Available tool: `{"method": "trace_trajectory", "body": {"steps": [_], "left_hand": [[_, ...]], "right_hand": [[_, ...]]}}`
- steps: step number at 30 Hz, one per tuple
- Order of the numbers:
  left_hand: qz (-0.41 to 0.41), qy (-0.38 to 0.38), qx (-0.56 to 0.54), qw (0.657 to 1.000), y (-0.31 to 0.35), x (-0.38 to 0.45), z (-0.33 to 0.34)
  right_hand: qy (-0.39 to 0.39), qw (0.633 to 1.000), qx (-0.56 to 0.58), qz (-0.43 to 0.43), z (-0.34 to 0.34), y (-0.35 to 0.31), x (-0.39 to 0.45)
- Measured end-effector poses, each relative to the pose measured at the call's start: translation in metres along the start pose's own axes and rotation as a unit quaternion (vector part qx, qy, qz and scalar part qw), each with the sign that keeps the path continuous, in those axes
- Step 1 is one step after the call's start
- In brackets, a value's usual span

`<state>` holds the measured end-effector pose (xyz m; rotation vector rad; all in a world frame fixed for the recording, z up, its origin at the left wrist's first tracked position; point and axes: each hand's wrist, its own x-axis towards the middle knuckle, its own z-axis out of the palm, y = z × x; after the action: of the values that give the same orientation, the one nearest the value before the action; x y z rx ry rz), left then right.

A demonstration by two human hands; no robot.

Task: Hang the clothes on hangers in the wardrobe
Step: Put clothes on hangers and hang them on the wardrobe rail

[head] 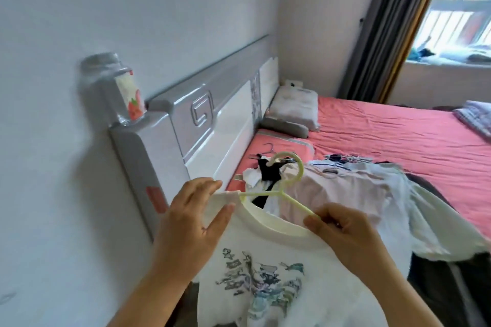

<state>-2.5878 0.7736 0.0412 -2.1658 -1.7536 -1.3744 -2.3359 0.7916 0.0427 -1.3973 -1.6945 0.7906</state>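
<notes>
In the head view, the white T-shirt (279,273) hung in front of the person, above the edge of the bed (398,135). The left hand (194,218) pinched its left shoulder with fingers nearly straight. The right hand (342,233) gripped the right arm of the yellow hanger (284,188), not yet under the collar. To do it well, I think she should stretch the neckline and slide that arm inside without pulling the fabric.

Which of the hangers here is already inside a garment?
The pale yellow plastic hanger, threaded through the white printed T-shirt's collar. The dark wire hangers lie bare on the pink bed sheet.
</notes>
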Motion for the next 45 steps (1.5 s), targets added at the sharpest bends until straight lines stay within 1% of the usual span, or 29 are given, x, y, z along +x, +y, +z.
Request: {"method": "trace_trajectory", "body": {"steps": [3, 8, 12, 15, 18, 21, 24, 27, 30, 32, 34, 38, 42, 44, 45], "left_hand": [[-0.011, -0.034, -0.023, 0.999, -0.012, 0.017, 0.018], [-0.072, -0.08, -0.035, 0.994, -0.033, 0.045, 0.052], [-0.099, -0.112, -0.038, 0.988, -0.038, 0.076, 0.096], [-0.111, -0.13, -0.039, 0.985, -0.034, 0.106, 0.138], [-0.126, -0.148, -0.028, 0.981, -0.03, 0.141, 0.189], [-0.144, -0.184, -0.017, 0.972, -0.026, 0.179, 0.25], [-0.163, -0.223, 0.005, 0.961, -0.022, 0.21, 0.304], [-0.171, -0.267, 0.027, 0.948, -0.022, 0.231, 0.359], [-0.182, -0.311, 0.038, 0.932, -0.021, 0.244, 0.404], [-0.183, -0.334, 0.051, 0.923, -0.021, 0.252, 0.432], [-0.186, -0.347, 0.055, 0.918, -0.021, 0.259, 0.452], [-0.199, -0.347, 0.063, 0.914, -0.022, 0.269, 0.477], [-0.204, -0.355, 0.074, 0.909, -0.026, 0.269, 0.488], [-0.207, -0.362, 0.083, 0.905, -0.028, 0.266, 0.488], [-0.211, -0.365, 0.087, 0.903, -0.03, 0.263, 0.487]], "right_hand": [[0.074, 0.997, -0.015, 0.004, -0.018, 0.001, 0.023], [0.169, 0.985, -0.045, 0.003, -0.06, 0.01, 0.079], [0.208, 0.977, -0.051, 0.019, -0.098, 0.038, 0.136], [0.218, 0.974, -0.054, 0.027, -0.126, 0.073, 0.183], [0.213, 0.975, -0.037, 0.051, -0.154, 0.124, 0.238], [0.197, 0.975, -0.016, 0.101, -0.178, 0.191, 0.297], [0.165, 0.977, -0.036, 0.132, -0.189, 0.26, 0.342], [0.151, 0.97, -0.083, 0.174, -0.194, 0.326, 0.376], [0.143, 0.959, -0.083, 0.229, -0.192, 0.385, 0.398], [0.132, 0.955, -0.087, 0.251, -0.191, 0.418, 0.411], [0.123, 0.952, -0.102, 0.261, -0.194, 0.441, 0.424], [0.108, 0.951, -0.118, 0.265, -0.204, 0.471, 0.448], [0.039, 0.947, -0.188, 0.259, -0.198, 0.497, 0.452], [0.013, 0.948, -0.218, 0.234, -0.19, 0.504, 0.446], [0.012, 0.949, -0.223, 0.221, -0.185, 0.503, 0.443]]}}
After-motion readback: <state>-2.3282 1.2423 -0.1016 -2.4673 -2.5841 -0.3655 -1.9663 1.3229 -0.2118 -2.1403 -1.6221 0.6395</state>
